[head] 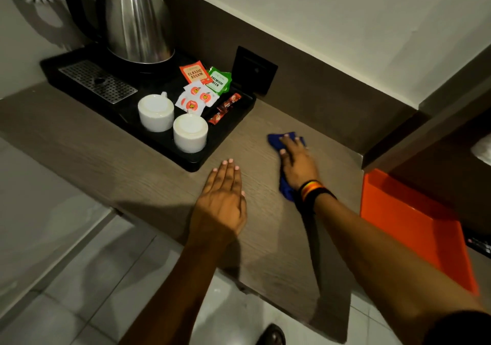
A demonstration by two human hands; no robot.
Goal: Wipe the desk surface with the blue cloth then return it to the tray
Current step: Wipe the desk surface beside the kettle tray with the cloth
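The blue cloth (275, 141) lies flat on the brown wooden desk (148, 169), right of the black tray (228, 129). My right hand (297, 164) presses down on the cloth with fingers spread, covering most of it; blue shows beyond the fingertips and beside the wrist. A striped band circles that wrist. My left hand (221, 198) rests flat on the desk with fingers together and holds nothing, just in front of the tray's near corner.
The tray carries a steel kettle (135, 17), two upturned white cups (156, 112), tea and sugar sachets (198, 89) and a metal drip grate (98, 81). A black wall socket (255, 69) sits behind. An orange surface (414, 225) lies lower right. Tiled floor lies below the desk edge.
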